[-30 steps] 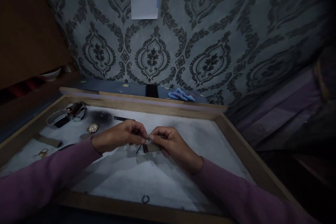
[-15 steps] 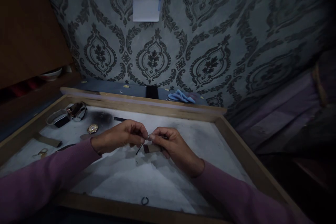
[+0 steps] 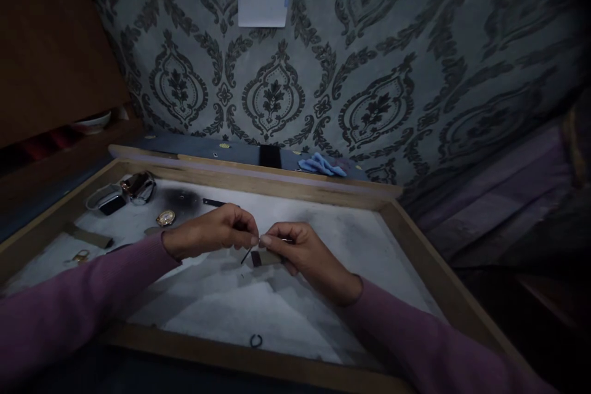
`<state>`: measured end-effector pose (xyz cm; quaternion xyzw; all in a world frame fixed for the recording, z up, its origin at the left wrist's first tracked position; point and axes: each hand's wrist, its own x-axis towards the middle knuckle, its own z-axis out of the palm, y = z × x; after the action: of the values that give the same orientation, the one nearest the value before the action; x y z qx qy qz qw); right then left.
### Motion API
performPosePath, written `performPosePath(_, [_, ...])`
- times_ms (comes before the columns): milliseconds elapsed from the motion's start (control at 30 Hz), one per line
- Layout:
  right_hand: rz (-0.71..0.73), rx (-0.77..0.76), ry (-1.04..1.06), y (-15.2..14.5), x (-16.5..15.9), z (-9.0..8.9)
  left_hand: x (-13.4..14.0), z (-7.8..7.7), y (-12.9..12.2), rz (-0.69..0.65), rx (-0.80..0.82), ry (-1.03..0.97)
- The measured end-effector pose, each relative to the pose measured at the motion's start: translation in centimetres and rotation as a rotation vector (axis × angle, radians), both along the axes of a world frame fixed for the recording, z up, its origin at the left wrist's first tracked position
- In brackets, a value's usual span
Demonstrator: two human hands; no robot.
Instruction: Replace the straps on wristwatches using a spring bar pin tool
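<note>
My left hand (image 3: 231,228) is closed in a pinch, and a thin dark rod (image 3: 246,256) slants down from its fingertips. Its tips meet those of my right hand (image 3: 295,247) above the white tray floor; any tiny piece between them is too small to make out. Held under the fingers of my right hand is an olive watch strap (image 3: 268,258) with a dark end. A thin dark stick (image 3: 287,240) also shows at the right fingers. Left of my hands lies a gold-rimmed watch head (image 3: 165,217).
A wooden-framed tray (image 3: 295,181) surrounds the work. At its left are a smartwatch (image 3: 112,204), another watch (image 3: 141,188), a second olive strap (image 3: 92,236) and a gold-coloured clasp (image 3: 80,255). A dark open ring (image 3: 255,341) lies near the front edge; a blue cloth (image 3: 322,164) sits behind the tray.
The view has tilted slightly down. My left fingertips have closed in against the right ones, hiding the small shiny bit that showed between them. Both hands otherwise keep their places.
</note>
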<state>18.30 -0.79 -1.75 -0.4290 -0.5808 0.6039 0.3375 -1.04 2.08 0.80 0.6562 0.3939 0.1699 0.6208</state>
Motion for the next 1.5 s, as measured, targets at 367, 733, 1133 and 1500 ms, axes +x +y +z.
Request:
performPosePath(367, [-0.107,-0.239,0.267,0.7,0.4,0.5,-0.5,-0.2,0.1,0.181,-0.11,-0.182])
performPosePath(733, [-0.092,-0.128,0.251,0.5,0.6,0.2,0.2,-0.3,-0.5,0.182,-0.073,-0.124])
performPosePath(1133, [-0.083,-0.097,0.222,0.4,0.6,0.1,0.7,0.2,-0.6,0.195,-0.102,-0.091])
performPosePath(1500, [-0.074,0.038,0.069,0.2,0.5,0.5,0.7,0.1,-0.9,0.214,-0.119,-0.1])
